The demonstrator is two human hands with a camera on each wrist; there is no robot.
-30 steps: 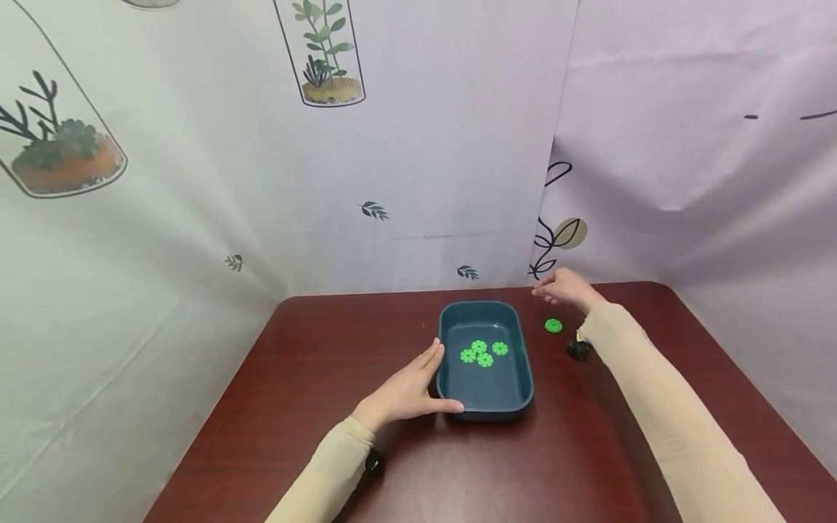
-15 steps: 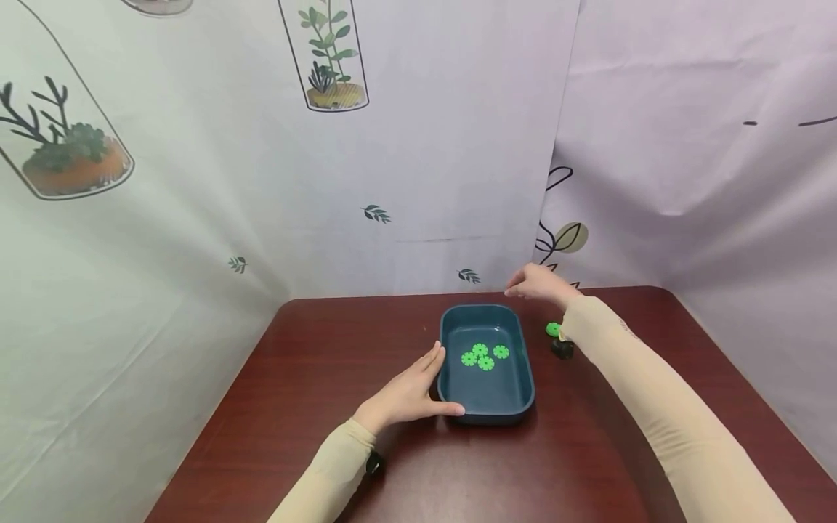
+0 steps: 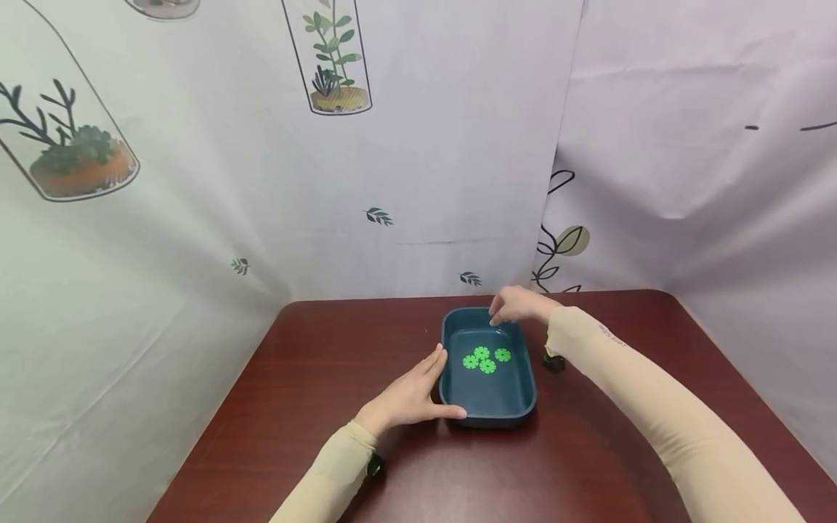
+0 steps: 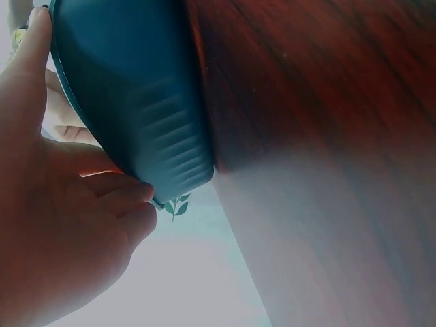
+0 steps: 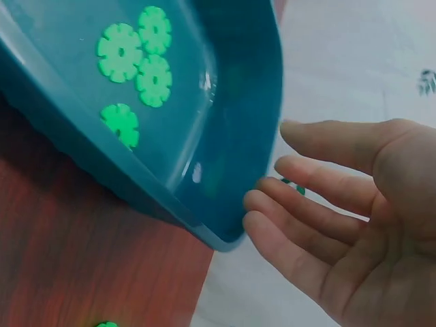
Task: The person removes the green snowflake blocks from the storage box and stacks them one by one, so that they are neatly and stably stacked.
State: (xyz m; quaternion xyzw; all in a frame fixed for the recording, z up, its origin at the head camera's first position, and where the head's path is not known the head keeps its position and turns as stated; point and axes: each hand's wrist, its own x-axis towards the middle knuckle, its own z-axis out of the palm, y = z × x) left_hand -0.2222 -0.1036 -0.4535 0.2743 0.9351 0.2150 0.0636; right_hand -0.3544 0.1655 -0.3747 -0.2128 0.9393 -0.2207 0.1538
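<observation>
A dark blue-green tray [image 3: 487, 399] stands on the table with several bright green notched discs [image 3: 487, 366] lying flat inside. My left hand [image 3: 408, 392] rests against its near-left corner, fingers along the left wall and thumb on the near rim. In the left wrist view those fingertips meet the tray's outer wall [image 4: 170, 136]. Above the tray's far-right part hovers my right hand [image 3: 516, 303]. Its fingers are loosely bent in the right wrist view, thumb apart from the index finger, with nothing visible between them. Another green disc [image 5: 107, 325] lies on the table, hidden by the right sleeve in the head view.
The reddish-brown wooden table [image 3: 314, 356] reaches back to a pale cloth [image 3: 418, 160] printed with plants and jars. More cloth hangs at both sides. Black wrist devices sit under each forearm, one below the right cuff [image 3: 554, 362].
My right hand has moved left and down from beyond the tray's right side to over its far end. The right sleeve now covers the loose disc. My left hand has stayed at the tray.
</observation>
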